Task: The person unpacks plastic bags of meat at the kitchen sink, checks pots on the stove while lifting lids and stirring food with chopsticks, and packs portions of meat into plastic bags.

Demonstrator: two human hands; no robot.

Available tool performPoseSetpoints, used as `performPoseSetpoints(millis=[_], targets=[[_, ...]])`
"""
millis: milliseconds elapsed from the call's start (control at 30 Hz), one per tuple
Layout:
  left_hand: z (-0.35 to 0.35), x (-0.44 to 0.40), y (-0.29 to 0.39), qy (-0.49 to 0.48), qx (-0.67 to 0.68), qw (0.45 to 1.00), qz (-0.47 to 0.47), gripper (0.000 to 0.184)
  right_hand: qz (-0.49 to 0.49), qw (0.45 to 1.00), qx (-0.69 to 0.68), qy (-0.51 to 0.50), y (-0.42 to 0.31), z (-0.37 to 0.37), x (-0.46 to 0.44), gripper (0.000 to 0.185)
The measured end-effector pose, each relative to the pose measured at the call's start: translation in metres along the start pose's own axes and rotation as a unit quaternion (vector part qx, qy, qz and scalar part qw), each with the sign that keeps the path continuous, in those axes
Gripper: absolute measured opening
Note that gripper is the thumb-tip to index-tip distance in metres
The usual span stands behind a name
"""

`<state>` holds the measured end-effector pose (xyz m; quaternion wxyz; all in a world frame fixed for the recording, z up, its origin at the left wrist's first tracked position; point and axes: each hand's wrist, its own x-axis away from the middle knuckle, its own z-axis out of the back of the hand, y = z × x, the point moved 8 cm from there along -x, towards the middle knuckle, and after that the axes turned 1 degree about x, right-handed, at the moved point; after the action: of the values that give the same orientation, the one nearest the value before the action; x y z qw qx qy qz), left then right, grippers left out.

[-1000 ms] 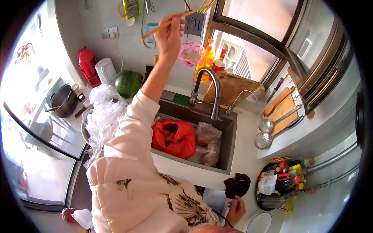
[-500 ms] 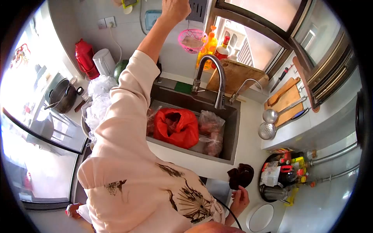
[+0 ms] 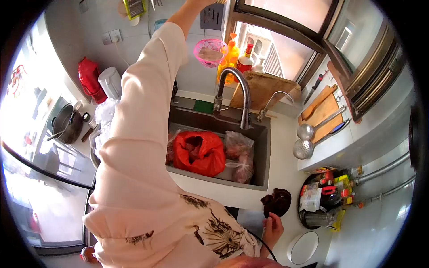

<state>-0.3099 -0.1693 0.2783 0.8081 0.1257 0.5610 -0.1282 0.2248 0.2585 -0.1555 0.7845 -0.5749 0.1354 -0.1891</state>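
My left arm stretches up across the view toward the wall. The left hand is cut by the top edge, beside a dark grey slotted holder; its fingers are hidden. Low on the right, my right hand has bent fingers closed at the lower edge of a dark brown, glossy, curled thing, whose kind I cannot make out. In the sink sits an open red plastic bag with reddish contents. Clear bags of reddish food lie at its right.
A tall curved faucet and a smaller tap rise behind the sink. A pink basket hangs on the wall. Cutting board, bottles, hanging ladle, round tray of bottles and black pot stand around.
My left hand has moved farther up, mostly out of the frame. The whole view has shifted slightly; my right hand stays at the dark brown thing.
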Motion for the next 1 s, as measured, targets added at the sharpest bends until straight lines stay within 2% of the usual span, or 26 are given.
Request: performPoseSetpoints(millis=[167, 200, 267, 300, 367, 400, 467, 533, 567, 600, 733, 767, 833, 867, 1000], targets=[[-0.052, 0.001, -0.008, -0.109, -0.030, 0.993, -0.033, 0.032, -0.016, 1.000, 0.005, 0.007, 0.020, 0.006, 0.017, 0.018], [-0.073, 0.004, -0.003, -0.137, -0.024, 0.988, -0.060, 0.036, -0.033, 0.999, 0.004, 0.039, 0.027, 0.009, 0.033, 0.018], [-0.113, -0.001, -0.040, -0.178, -0.051, 0.975, -0.121, 0.043, -0.075, 0.993, -0.054, 0.072, 0.018, 0.002, 0.041, 0.021], [-0.149, -0.010, -0.063, -0.187, -0.071, 0.968, -0.150, 0.047, -0.068, 0.996, 0.001, 0.053, 0.004, 0.004, 0.046, 0.022], [-0.203, -0.033, -0.125, -0.176, -0.169, 0.952, -0.184, 0.054, -0.050, 0.998, 0.029, 0.028, -0.002, 0.000, 0.045, 0.022], [-0.216, -0.037, -0.157, -0.159, -0.233, 0.941, -0.187, 0.058, -0.016, 0.999, 0.027, 0.045, -0.002, 0.000, 0.043, 0.019], [-0.209, -0.053, -0.223, -0.125, -0.353, 0.912, -0.166, 0.066, -0.020, 0.999, -0.012, 0.023, -0.024, 0.001, 0.036, 0.016], [-0.209, -0.055, -0.254, -0.134, -0.399, 0.898, -0.131, 0.074, -0.038, 0.999, 0.001, 0.033, -0.007, 0.003, 0.028, 0.016], [-0.208, -0.061, -0.260, -0.165, -0.394, 0.896, -0.121, 0.071, -0.036, 0.999, 0.021, 0.021, -0.010, -0.002, 0.023, 0.016], [-0.204, -0.064, -0.261, -0.195, -0.388, 0.894, -0.110, 0.068, -0.056, 0.998, -0.026, 0.023, -0.001, -0.005, 0.030, 0.016], [-0.198, -0.062, -0.195, -0.424, -0.300, 0.853, -0.046, 0.049, -0.047, 0.994, -0.076, 0.067, 0.003, 0.008, 0.058, 0.016], [-0.169, -0.042, -0.155, -0.426, -0.299, 0.853, -0.048, 0.049, -0.050, 0.993, -0.083, 0.067, 0.004, 0.009, 0.059, 0.015], [-0.095, -0.010, -0.082, -0.315, -0.188, 0.927, 0.083, 0.040, -0.054, 0.992, -0.091, 0.066, 0.005, 0.010, 0.062, 0.015], [-0.086, -0.004, -0.071, -0.276, -0.165, 0.941, 0.108, 0.041, -0.050, 0.992, -0.097, 0.070, 0.004, 0.011, 0.063, 0.015], [-0.126, -0.024, -0.127, -0.259, -0.234, 0.937, 0.011, 0.047, -0.073, 0.990, -0.100, 0.067, 0.015, 0.016, 0.069, 0.015]])
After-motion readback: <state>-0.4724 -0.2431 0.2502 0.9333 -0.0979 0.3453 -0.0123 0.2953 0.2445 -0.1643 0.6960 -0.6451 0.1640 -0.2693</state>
